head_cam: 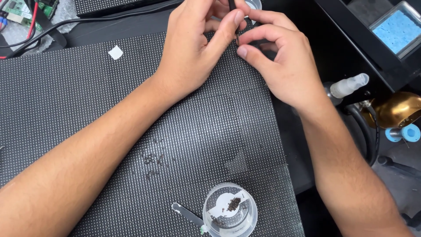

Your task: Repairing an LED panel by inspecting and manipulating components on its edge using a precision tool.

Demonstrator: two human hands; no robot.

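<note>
The two bare forearms fill the lower part of the view, nearest the camera, and run up and inward until the hands meet at the top centre. Beneath them lies a large dark LED matrix panel (pixel 87 114), its face a fine grid of pale dots, covering most of the black workbench (pixel 302 145). The left hand (pixel 193 48) rests on the panel's far edge with its fingers curled in and thumb pressed to forefinger, pinched on a thin dark tool (pixel 237 37) that stands nearly upright between the two hands; what kind of tool it is cannot be told. The right hand (pixel 280 61) meets it from the other side, thumb and forefinger drawn narrow around the same tool just above the panel's far right corner. To the right stand a black tray holding a blue sponge (pixel 398 30), a brass-coloured rounded object (pixel 397 109) and a white spray nozzle (pixel 348 85). Near the panel's lower edge sits a small round clear plastic container (pixel 230 210) with tiny dark parts inside, a flat metal strip (pixel 186 213) just beside it. A scatter of tiny dark specks (pixel 153 160) lies mid-panel, and a small white paper square (pixel 115 52) rests at upper left.
</note>
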